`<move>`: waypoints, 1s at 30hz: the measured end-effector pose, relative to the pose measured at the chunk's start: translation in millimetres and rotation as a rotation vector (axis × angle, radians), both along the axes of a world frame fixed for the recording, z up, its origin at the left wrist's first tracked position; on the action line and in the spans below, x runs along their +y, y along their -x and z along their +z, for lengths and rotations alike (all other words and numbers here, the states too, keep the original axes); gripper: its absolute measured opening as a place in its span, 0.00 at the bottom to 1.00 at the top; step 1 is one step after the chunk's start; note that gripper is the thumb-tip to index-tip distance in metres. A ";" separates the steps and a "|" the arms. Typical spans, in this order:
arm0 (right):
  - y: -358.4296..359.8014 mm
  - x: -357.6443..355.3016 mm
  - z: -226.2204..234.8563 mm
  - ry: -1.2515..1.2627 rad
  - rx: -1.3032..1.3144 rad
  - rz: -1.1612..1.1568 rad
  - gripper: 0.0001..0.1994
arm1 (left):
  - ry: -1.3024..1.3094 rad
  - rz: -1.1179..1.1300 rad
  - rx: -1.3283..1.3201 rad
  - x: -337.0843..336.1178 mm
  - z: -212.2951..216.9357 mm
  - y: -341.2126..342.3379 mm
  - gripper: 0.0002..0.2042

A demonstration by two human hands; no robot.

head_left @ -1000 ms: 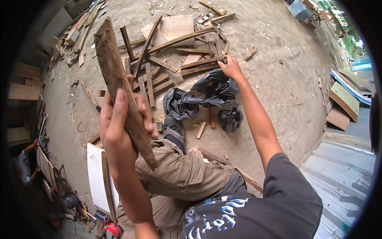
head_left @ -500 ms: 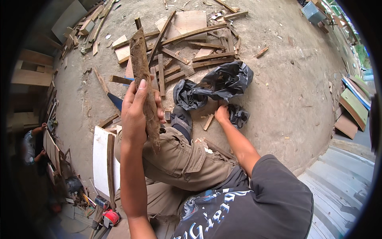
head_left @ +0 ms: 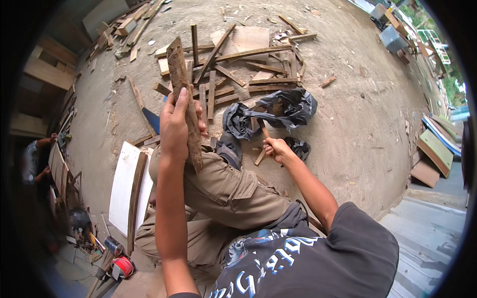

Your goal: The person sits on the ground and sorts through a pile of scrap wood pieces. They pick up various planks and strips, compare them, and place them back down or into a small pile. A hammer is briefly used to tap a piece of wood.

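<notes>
My left hand is closed around a long, rough brown piece of wood, held upright above my bent knee. Its top end is splintered. My right hand grips the wooden handle of what looks like a hammer; the dark head shows against a black plastic bag. That bag lies rumpled on the ground with its mouth open, dark pieces inside. Below my right hand, a small wood offcut rests on the ground.
Ahead lies a heap of wooden strips and boards. A white panel leans at my left, near a red-and-white object. Coloured boards are stacked at the right. Another person's hand shows at far left.
My right hand has come up from beside the black bag, and the wooden handle now shows in it. My left hand still holds the wood upright. The view has shifted slightly.
</notes>
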State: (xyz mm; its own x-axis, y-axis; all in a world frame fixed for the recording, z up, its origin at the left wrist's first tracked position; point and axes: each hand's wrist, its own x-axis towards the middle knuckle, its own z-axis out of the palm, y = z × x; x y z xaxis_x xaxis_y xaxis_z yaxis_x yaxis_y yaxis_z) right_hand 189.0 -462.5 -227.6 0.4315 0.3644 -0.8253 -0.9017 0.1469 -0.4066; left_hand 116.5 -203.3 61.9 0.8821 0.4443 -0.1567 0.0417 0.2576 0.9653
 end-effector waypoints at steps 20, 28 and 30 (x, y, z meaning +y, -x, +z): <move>117.8 189.0 232.6 -0.253 -1.035 0.445 0.08 | -0.104 0.523 0.420 71.8 -221.7 223.4 0.25; 155.9 190.1 132.8 0.174 -1.202 0.945 0.17 | -0.024 0.518 0.495 74.1 -218.1 210.6 0.27; 156.2 198.2 138.8 0.163 -1.233 0.935 0.17 | -0.052 0.486 0.497 78.1 -218.5 211.2 0.28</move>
